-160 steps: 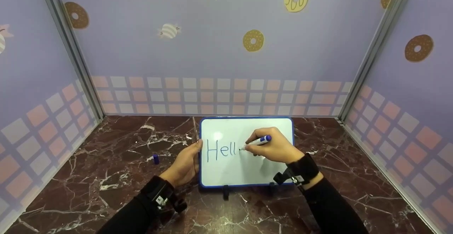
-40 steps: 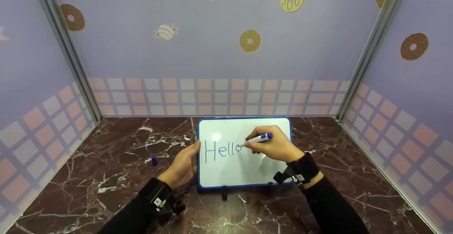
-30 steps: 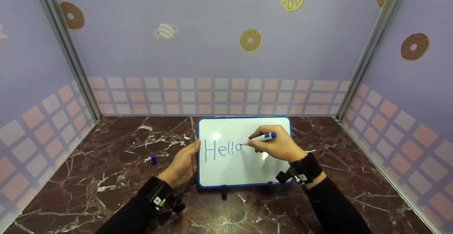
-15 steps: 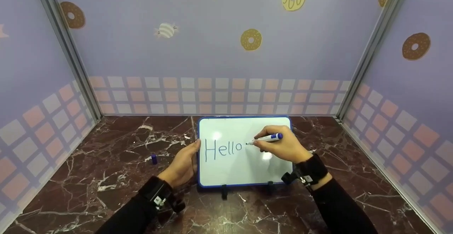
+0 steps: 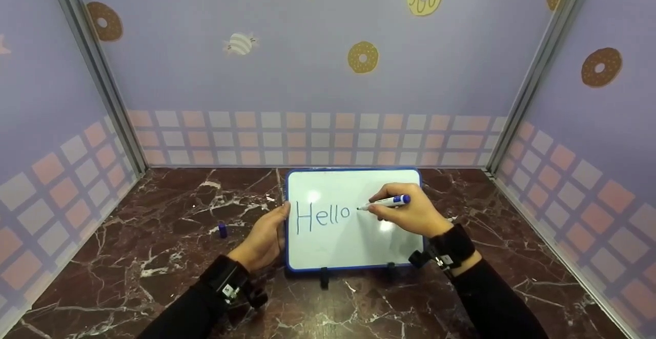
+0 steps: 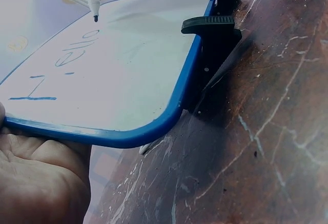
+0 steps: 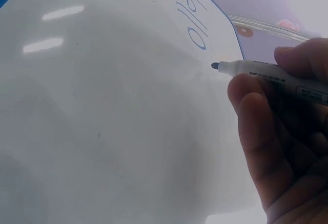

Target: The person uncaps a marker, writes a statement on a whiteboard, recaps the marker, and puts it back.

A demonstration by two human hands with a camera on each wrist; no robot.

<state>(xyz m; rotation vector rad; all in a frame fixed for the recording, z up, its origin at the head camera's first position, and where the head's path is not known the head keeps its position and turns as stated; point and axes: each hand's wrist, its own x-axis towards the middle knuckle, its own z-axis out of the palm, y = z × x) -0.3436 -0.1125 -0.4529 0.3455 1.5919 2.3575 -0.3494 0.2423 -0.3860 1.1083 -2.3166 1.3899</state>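
The right hand [image 5: 412,212] pinches the pen [image 5: 385,203] over the board [image 5: 333,252], its tip just right of the word "Hello" [image 5: 323,217]; whether it touches the surface, I cannot tell. The left hand [image 5: 261,236] grips the board's left edge, thumb at the front, other fingers mostly hidden. Black clips [image 5: 324,278] catch the board's lower edge on the table [image 5: 128,272], and the cap [image 5: 222,230] lies left of the board, apart from it. For clean writing, light, even tip pressure, a level line and a firm left-hand brace against wobble seem best.
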